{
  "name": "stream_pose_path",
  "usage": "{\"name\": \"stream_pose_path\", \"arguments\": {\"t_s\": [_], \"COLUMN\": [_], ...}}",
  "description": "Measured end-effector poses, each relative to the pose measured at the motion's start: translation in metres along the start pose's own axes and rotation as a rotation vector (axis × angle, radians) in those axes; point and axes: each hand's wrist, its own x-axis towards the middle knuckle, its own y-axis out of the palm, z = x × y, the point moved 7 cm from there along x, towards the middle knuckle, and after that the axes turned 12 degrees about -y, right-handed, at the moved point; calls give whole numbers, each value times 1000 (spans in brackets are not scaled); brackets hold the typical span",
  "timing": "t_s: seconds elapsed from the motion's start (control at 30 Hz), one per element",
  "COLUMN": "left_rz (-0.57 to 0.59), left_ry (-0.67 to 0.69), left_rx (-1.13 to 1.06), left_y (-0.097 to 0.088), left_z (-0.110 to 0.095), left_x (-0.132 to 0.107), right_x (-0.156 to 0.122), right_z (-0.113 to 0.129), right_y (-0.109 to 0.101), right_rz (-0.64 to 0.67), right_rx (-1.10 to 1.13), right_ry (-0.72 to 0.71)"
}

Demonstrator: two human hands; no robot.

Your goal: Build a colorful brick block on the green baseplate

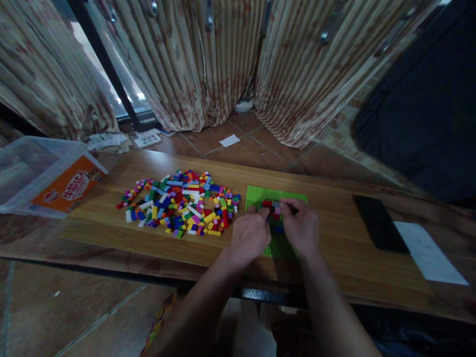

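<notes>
A green studded baseplate [295, 196] lies on the wooden tabletop, partly covered by my hands. Small toy bricks [277, 210] in red, pink, grey, green and blue form a low build near its middle. My left hand [251, 235] is over the plate's left side, fingers curled in against the build; what its fingertips pinch is hidden. From the other side, my right hand [303, 225] is closed with thumb and fingers against the bricks' right edge. To the left of the plate spreads a pile of loose, many-coloured toy bricks [193, 203].
A clear plastic bin [22, 173] with an orange label stands at the table's left end. On the right are a black phone-like slab [379, 223] and a white paper sheet [431, 253]. Striped curtains [223, 64] hang behind the table, with papers [229, 141] on the tiled floor.
</notes>
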Motion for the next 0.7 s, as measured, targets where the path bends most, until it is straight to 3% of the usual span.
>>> {"name": "stream_pose_path", "arguments": {"t_s": [0.23,0.5,0.7], "left_rz": [-36,-20,4], "left_ry": [43,51,59], "left_rx": [49,94,104], "left_y": [1,4,3], "left_z": [-3,-5,-7], "left_x": [-3,-3,-5], "right_x": [-3,-5,-5], "right_z": [-15,-4,3], "right_y": [-4,9,12], "right_rz": [35,155,135], "right_rx": [11,-27,-59], "right_ry": [81,-43,-120]}}
